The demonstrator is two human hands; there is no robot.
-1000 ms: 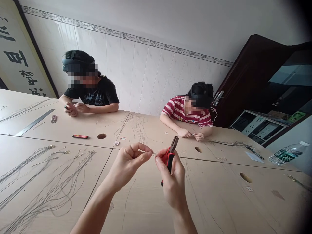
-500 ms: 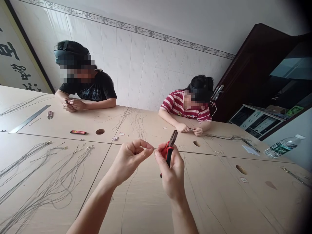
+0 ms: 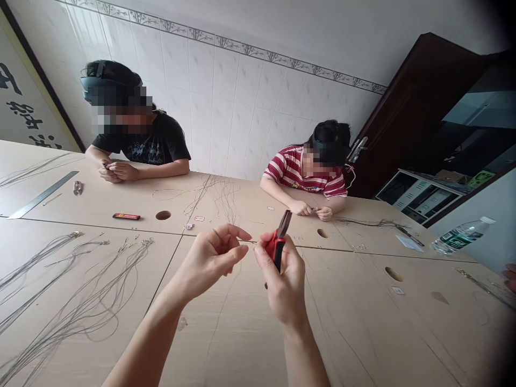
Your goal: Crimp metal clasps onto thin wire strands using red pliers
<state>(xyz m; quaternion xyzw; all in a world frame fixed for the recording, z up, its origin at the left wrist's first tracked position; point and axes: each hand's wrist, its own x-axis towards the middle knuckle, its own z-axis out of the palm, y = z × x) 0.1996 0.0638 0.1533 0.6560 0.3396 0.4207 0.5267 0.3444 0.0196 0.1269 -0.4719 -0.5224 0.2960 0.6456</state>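
Observation:
Red and black pliers (image 3: 279,248) rest in my right hand (image 3: 284,274), jaws pointing up and away. The thumb and forefinger of that hand are pinched together at their tips; whatever lies between them is too small to make out. My left hand (image 3: 215,258) is just to the left, its thumb and forefinger apart with nothing visible between them. A thin cord (image 3: 220,317) runs faintly down over the table (image 3: 242,344) below the hands. Bundles of grey cords (image 3: 92,290) with small metal ends lie to the left.
Two people sit across the table, their hands (image 3: 116,172) near small items. A ruler (image 3: 44,193), a red and black stick-shaped item (image 3: 126,216) and small pliers (image 3: 78,187) lie left. A bottle (image 3: 461,235) stands right; part of another hand (image 3: 511,277) shows at the right edge.
My left thumb and forefinger have parted and drawn slightly away from my right fingertips. The view has shifted a little, and a hand has appeared at the right edge.

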